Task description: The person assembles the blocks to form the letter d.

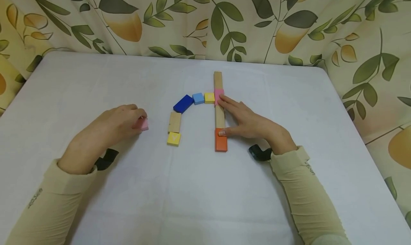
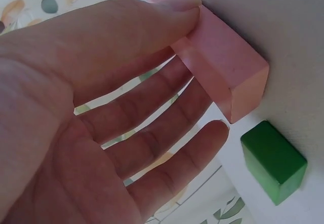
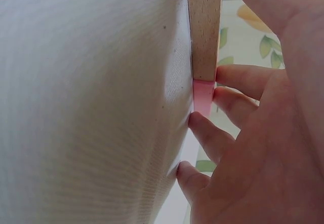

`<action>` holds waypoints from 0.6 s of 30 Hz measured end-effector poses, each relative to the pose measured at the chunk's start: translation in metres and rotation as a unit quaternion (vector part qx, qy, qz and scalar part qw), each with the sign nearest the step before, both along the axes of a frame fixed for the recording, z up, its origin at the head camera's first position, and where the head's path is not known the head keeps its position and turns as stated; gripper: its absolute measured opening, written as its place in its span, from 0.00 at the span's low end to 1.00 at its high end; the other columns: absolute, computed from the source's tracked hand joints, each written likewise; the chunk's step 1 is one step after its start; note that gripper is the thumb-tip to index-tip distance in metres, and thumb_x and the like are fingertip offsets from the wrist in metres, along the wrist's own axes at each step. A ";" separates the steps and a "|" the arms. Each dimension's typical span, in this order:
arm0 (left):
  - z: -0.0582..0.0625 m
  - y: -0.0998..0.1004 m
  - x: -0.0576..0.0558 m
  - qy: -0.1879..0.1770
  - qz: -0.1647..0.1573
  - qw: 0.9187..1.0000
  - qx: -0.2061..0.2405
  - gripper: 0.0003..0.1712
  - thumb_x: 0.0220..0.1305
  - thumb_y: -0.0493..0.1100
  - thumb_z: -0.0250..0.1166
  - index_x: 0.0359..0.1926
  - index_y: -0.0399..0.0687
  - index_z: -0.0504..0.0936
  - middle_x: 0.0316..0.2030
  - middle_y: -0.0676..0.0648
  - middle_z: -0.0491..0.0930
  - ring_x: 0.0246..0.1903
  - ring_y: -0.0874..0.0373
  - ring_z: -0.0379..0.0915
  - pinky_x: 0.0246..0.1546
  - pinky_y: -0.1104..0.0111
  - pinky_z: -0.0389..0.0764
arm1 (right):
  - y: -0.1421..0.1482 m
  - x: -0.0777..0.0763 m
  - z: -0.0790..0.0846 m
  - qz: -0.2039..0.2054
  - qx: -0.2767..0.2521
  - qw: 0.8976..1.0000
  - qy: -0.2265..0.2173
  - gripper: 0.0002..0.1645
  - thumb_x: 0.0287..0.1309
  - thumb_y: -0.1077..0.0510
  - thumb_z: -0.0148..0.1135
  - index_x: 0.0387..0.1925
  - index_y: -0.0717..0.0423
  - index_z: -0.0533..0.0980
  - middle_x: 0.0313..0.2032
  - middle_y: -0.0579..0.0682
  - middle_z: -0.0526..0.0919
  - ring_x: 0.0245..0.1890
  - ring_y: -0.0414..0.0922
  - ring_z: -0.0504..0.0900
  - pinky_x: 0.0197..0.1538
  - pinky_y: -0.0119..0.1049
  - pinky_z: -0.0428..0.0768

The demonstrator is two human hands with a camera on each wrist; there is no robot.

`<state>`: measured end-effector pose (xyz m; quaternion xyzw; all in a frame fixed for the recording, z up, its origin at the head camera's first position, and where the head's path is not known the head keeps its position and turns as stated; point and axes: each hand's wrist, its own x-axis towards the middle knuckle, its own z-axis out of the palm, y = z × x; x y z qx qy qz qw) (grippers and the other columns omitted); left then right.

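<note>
My left hand (image 1: 110, 125) pinches a pink block (image 2: 228, 57) between thumb and fingers, at the left of the blocks laid out on the table. In the left wrist view a green block (image 2: 276, 158) lies just past the little finger; the hand hides it in the head view. My right hand (image 1: 248, 121) rests along a straight column of blocks. Its fingertips touch a pink block (image 1: 218, 96), and the thumb lies on an orange block (image 1: 221, 144). A wooden block (image 1: 219, 117) sits between those two, and another wooden block (image 1: 218, 80) forms the far end.
From the column's pink block, a curved row bends left and nearer: yellow block (image 1: 209, 98), light blue block (image 1: 198, 98), dark blue block (image 1: 183, 104), wooden block (image 1: 174, 122) and yellow block (image 1: 173, 139). A white cloth (image 1: 192, 195) covers the table. Behind hangs a leaf-patterned curtain (image 1: 179, 27).
</note>
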<state>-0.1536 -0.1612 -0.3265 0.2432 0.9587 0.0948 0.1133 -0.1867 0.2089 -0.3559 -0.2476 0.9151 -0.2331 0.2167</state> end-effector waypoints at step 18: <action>0.022 0.029 0.008 0.060 -0.049 0.997 0.030 0.20 0.59 0.31 0.69 0.53 0.41 0.80 0.42 0.42 0.81 0.42 0.48 0.77 0.39 0.54 0.83 | 0.000 0.000 -0.001 -0.002 0.003 1.000 -0.002 0.62 0.55 0.40 0.71 0.79 0.48 0.44 0.80 0.43 0.37 0.80 0.52 0.38 0.78 0.57 0.35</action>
